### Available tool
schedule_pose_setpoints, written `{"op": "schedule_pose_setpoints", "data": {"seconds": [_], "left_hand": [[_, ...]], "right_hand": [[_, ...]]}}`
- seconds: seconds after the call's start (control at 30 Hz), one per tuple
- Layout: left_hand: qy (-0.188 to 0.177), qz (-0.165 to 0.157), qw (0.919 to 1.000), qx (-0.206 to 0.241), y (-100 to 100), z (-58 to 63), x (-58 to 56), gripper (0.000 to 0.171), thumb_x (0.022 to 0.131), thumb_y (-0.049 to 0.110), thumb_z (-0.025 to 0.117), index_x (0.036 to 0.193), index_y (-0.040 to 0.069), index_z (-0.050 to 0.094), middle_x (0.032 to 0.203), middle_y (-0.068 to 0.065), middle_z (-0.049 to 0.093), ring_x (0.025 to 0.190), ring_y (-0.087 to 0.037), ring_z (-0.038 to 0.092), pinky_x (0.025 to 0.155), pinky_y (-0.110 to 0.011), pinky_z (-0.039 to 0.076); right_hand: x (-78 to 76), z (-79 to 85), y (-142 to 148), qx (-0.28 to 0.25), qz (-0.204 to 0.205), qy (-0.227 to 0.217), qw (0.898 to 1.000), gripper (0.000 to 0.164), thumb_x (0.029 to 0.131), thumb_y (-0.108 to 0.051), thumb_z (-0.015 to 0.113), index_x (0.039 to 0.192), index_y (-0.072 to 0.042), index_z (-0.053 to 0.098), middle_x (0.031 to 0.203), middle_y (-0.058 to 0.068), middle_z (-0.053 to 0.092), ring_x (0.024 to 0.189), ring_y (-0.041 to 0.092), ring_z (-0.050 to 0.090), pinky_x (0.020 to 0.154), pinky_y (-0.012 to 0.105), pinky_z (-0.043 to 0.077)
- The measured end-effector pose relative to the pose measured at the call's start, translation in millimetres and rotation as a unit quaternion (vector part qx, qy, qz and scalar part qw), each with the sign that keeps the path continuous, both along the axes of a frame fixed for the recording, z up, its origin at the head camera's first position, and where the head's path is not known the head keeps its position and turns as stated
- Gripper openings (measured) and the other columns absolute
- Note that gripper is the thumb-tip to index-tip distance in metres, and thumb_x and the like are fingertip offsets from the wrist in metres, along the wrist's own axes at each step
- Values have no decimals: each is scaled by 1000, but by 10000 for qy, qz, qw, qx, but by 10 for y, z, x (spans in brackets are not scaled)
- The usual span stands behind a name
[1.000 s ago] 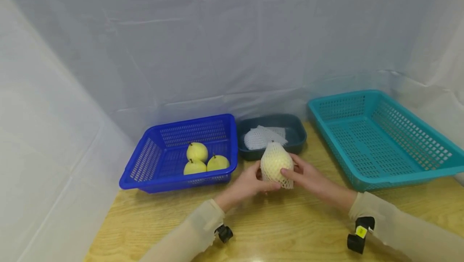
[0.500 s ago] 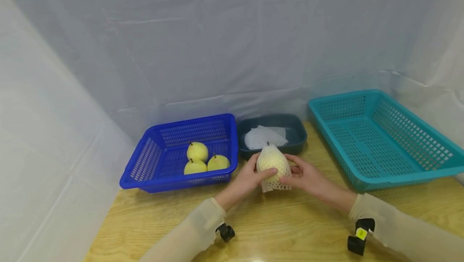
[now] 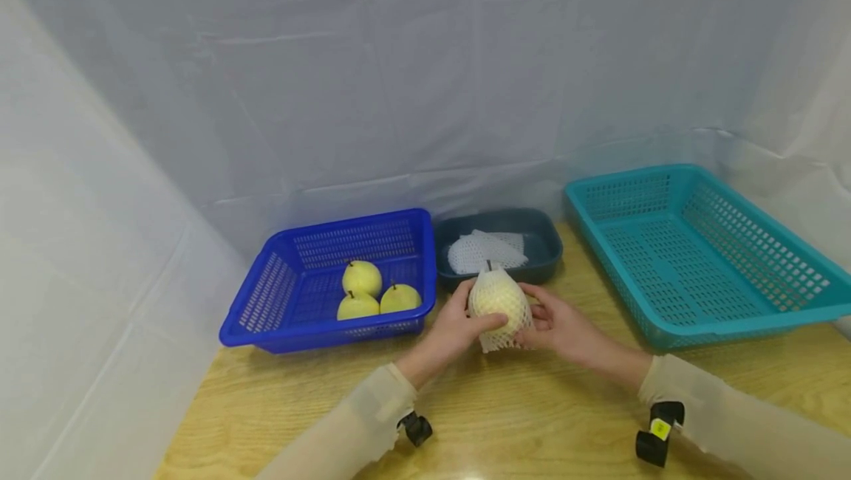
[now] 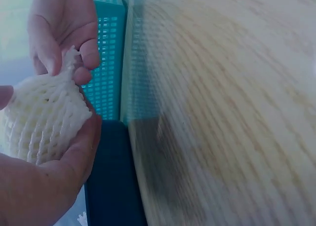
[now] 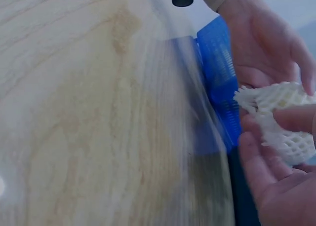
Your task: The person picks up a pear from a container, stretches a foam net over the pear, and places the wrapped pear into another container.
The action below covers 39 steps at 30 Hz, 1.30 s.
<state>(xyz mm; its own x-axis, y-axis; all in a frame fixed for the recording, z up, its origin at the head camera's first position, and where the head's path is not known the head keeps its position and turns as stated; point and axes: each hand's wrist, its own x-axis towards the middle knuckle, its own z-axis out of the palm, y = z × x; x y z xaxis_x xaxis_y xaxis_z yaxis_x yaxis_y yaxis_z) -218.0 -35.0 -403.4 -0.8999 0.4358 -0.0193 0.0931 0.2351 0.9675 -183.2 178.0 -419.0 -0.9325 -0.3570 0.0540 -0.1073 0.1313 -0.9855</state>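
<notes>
A pear in white foam netting (image 3: 500,301) sits slightly farther to the person's left than a second ago, its dark stem (image 3: 488,266) now showing more plainly at the top. The thumb (image 3: 493,322) of the left hand (image 3: 457,326), earlier low beside the netting's bottom edge, now lies across the wrapped fruit's front, while the right hand's (image 3: 561,326) thumb has slipped from the front to the lower right side.

Around the pale yellow pear (image 3: 499,299) in white diamond-mesh netting (image 3: 508,340) come a royal-blue slotted basket (image 3: 319,295) with yellow pears (image 3: 362,278) at nine o'clock, white nets (image 3: 475,252) in a dark blue-green tub (image 3: 544,244) at twelve, and a turquoise grid-holed basket (image 3: 665,266) between two and three.
</notes>
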Motion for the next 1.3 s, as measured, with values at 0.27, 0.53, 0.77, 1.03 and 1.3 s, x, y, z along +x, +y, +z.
{"op": "schedule_pose_setpoints", "data": {"seconds": [0.27, 0.53, 0.77, 1.03, 1.3], "left_hand": [[-78, -35, 9999, 146, -26, -4, 9, 76, 89, 31, 76, 152, 17, 38, 141, -12, 53, 120, -27, 56, 92, -40, 54], [-150, -197, 9992, 306, -19, 2, 31, 70, 90, 31, 75, 150, 18, 41, 138, -11, 56, 120, -27, 57, 91, -39, 54], [169, -480, 9982, 303, 9, 36, 95, 72, 91, 31, 75, 150, 13, 38, 141, -12, 52, 120, -26, 57, 92, -37, 55], [241, -725, 9957, 521, 57, 126, 201, 75, 88, 28, 78, 149, 21, 36, 140, -8, 46, 108, -23, 63, 85, -35, 58], [88, -880, 9940, 648, 75, 220, 288, 82, 83, 32, 83, 149, 29, 34, 144, -2, 44, 109, -20, 65, 83, -35, 59]], "right_hand": [[-9, 60, 25, 450, -163, -92, 9988, 84, 96, -19, 68, 159, 1, 16, 143, 36, 48, 120, 40, 61, 82, 38, 59], [-11, 153, 10, 311, -67, -94, 9995, 78, 101, -27, 60, 160, -2, 14, 149, 35, 41, 117, 37, 62, 80, 40, 59], [26, 230, -37, 309, -132, -13, 9994, 78, 101, -26, 60, 158, 3, 16, 141, 35, 47, 121, 38, 58, 88, 41, 57], [128, 399, -25, 611, -371, -156, 9973, 79, 97, -32, 66, 159, -8, 22, 139, 25, 50, 118, 32, 56, 88, 36, 52], [238, 618, -47, 1165, -616, 175, 9911, 81, 93, -33, 71, 156, -6, 28, 131, 23, 54, 107, 27, 59, 80, 34, 53]]}}
